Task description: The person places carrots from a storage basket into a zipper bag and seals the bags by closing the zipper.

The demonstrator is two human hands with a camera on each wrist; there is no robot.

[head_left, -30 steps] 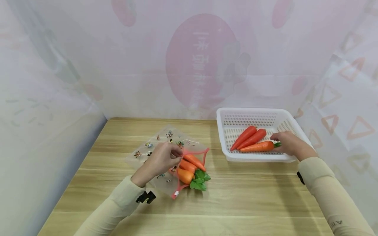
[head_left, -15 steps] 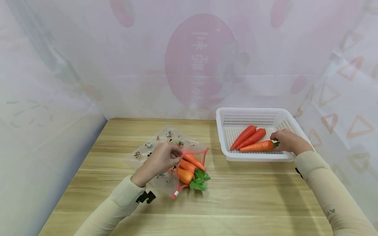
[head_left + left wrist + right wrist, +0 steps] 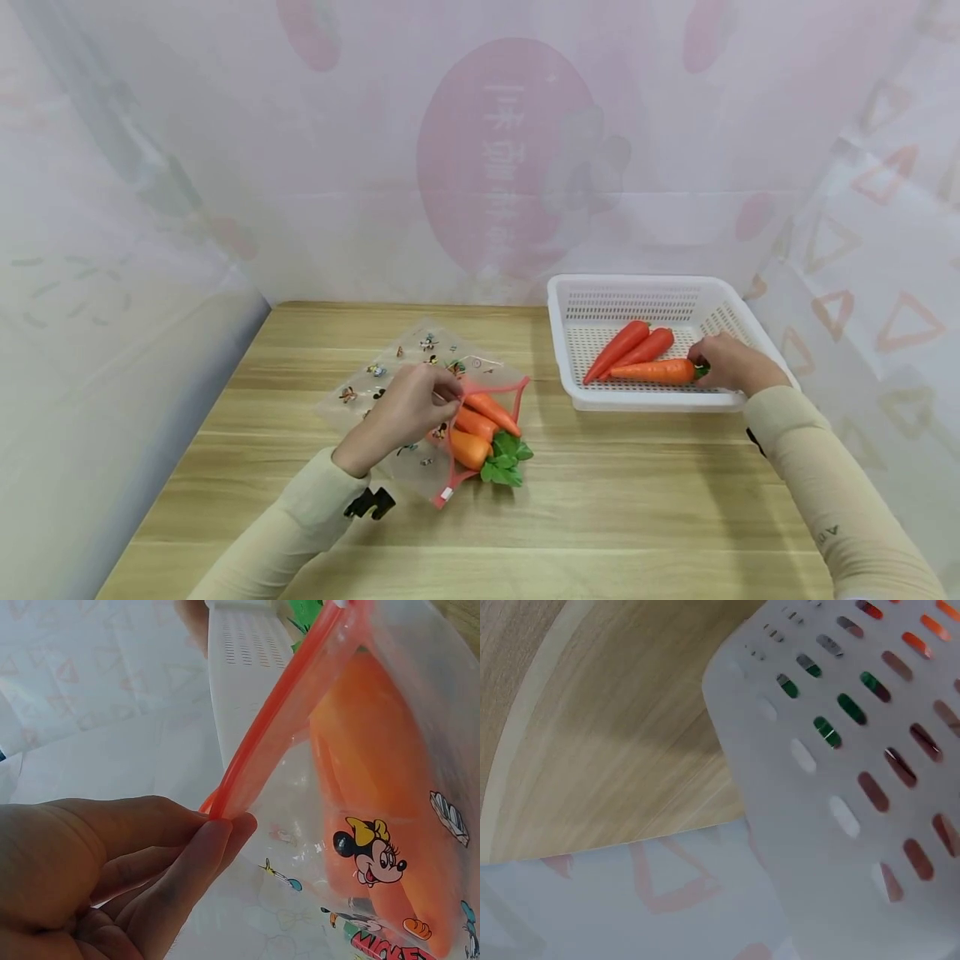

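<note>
My left hand (image 3: 408, 408) pinches the red zip edge (image 3: 259, 742) of a clear zip bag (image 3: 405, 358) printed with cartoon figures. The bag lies on the table with its mouth facing right. Inside are several orange carrots (image 3: 468, 448), and green leaves (image 3: 506, 458) stick out of the opening. Over at the white basket (image 3: 660, 402), my right hand (image 3: 731, 362) grips the green top end of another carrot (image 3: 656, 372). Two red chili peppers (image 3: 618, 350) lie behind that carrot. In the right wrist view the basket wall hides the hand's fingers, with green and orange showing through its slots.
The wooden table (image 3: 600, 517) ends at a printed cloth wall (image 3: 360, 208) at the back. More cloth hangs at both sides, the right one (image 3: 870, 333) close beside the basket. The basket's raised rim surrounds the right hand's work.
My right hand shifts slightly and closes on the carrot's top end. The carrot turns a little, its tip now overlapping a chili pepper. The left hand and bag stay put.
</note>
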